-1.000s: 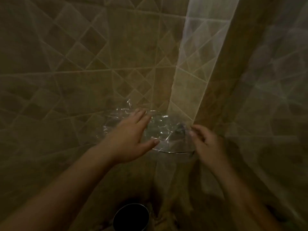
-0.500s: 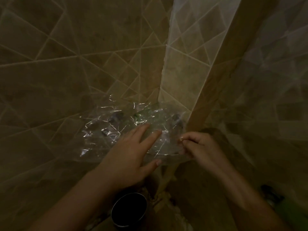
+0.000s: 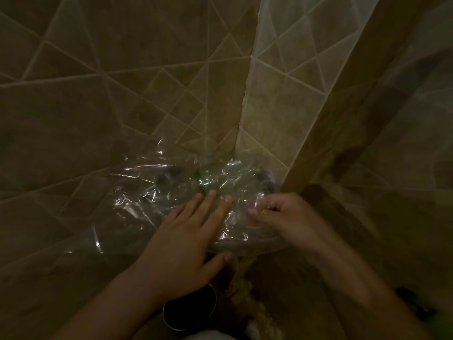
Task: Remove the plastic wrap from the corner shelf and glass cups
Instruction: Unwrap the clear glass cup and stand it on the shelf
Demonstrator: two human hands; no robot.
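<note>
While the left hand (image 3: 186, 239) is laid flat on the wrap (image 3: 157, 192), its right edge is pinched by right hand (image 3: 286, 217) fingers (image 3: 255, 212).

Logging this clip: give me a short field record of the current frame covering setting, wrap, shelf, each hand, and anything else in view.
setting: dim tiled wall corner
plastic wrap: crinkled, clear, still draped over the shelf and trailing left
corner shelf: only its curved front rim shows under the wrap
glass cups: not clearly distinguishable through the wrap
left hand: flat, open, pressing on the wrap
right hand: fingers curled, pinching wrap at the shelf's right side
below: dark round container beneath the shelf
</note>
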